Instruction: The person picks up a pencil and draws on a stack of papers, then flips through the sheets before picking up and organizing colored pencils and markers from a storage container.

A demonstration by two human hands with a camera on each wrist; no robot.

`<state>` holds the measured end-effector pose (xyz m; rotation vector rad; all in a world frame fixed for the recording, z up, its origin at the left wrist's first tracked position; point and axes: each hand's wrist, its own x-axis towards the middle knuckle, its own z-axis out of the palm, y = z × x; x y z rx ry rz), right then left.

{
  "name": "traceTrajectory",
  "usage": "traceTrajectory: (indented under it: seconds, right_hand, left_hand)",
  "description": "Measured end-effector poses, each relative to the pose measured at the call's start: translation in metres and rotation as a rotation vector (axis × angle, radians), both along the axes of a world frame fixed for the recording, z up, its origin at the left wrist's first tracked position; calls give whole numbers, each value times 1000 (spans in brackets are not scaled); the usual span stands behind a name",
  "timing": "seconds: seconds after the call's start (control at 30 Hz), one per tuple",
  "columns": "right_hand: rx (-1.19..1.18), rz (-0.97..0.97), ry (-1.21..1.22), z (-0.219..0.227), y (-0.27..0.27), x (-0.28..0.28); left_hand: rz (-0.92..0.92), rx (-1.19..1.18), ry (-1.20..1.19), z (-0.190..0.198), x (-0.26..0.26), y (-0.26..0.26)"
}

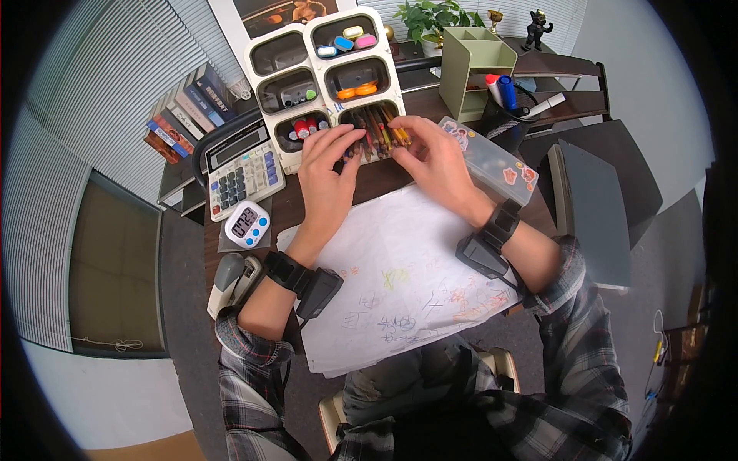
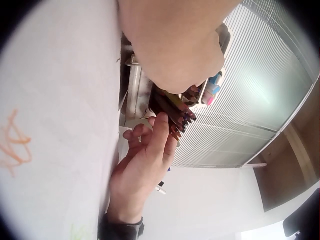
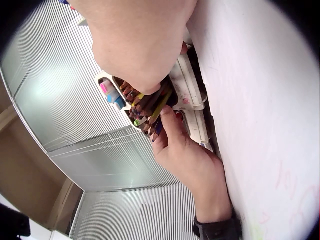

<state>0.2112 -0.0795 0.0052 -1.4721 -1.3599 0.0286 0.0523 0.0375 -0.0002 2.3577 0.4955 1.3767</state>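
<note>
Many coloured pencils (image 1: 377, 132) stand bunched in the front right compartment of a white organizer (image 1: 310, 55). My left hand (image 1: 327, 173) holds the bunch from the left; in the right wrist view its thumb (image 3: 169, 117) lies against the pencils (image 3: 155, 106). From the right side, my right hand (image 1: 438, 157) grips the same bunch between thumb and fingers. The left wrist view shows the index finger of that right hand (image 2: 137, 170) along the pencil shafts. Both palms partly hide the compartment's front.
Red-capped sticks (image 1: 301, 129), orange pieces (image 1: 357, 91) and small bright cases (image 1: 344, 42) fill other compartments. A calculator (image 1: 246, 173), timer (image 1: 247, 223) and stapler (image 1: 231, 280) lie left. A scribbled paper sheet (image 1: 400, 307) covers the front. A clear stickered box (image 1: 492, 165) sits right.
</note>
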Motion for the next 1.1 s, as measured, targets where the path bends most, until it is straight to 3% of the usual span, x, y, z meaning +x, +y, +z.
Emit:
traceTrajectory:
  seconds: [1.1]
  right_hand:
    - [-2, 39, -1, 0, 0, -1]
  left_hand:
    - [-36, -20, -53, 2, 1, -2]
